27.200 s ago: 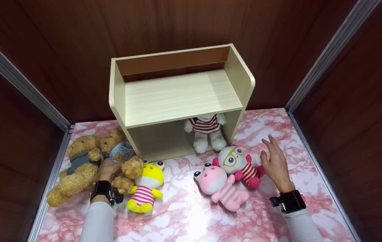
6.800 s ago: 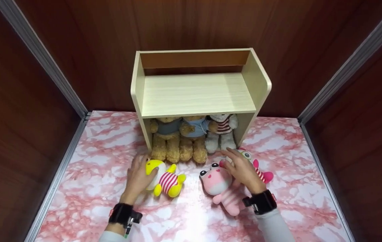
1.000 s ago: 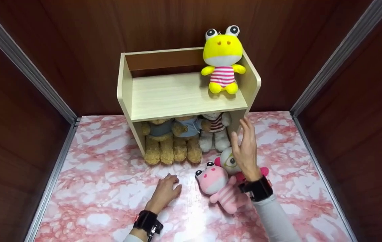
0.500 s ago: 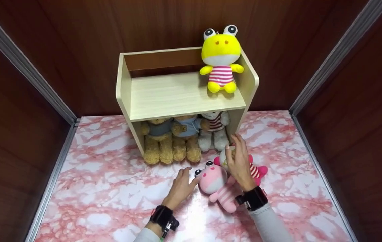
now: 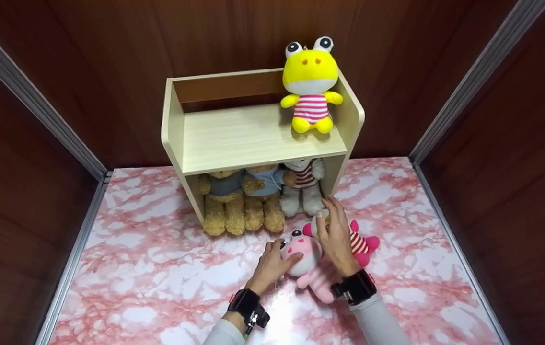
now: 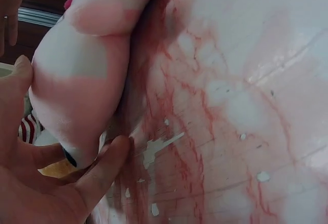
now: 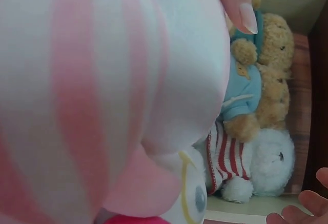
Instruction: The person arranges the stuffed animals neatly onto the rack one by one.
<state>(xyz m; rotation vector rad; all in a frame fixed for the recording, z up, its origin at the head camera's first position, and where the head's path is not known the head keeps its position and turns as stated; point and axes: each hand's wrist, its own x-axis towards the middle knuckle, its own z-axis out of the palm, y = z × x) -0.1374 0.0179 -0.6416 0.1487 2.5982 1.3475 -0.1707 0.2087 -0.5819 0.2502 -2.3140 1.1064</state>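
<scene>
Toy in pink (image 5: 307, 249), clasped by the left hand (image 5: 270, 266), might, if lifted, drag the doll (image 5: 358, 243) touching it, over which the right hand (image 5: 335, 239) hangs unclenched.

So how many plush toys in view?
6: yellow toy on upper shelf; grey-clad bear, blue-clad bear, white bear in lower compartment; pink toy, bespectacled toy on tabletop.

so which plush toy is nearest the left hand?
The pink plush toy with pale stripes: the left hand has thumb and fingers around its head alone.
</scene>
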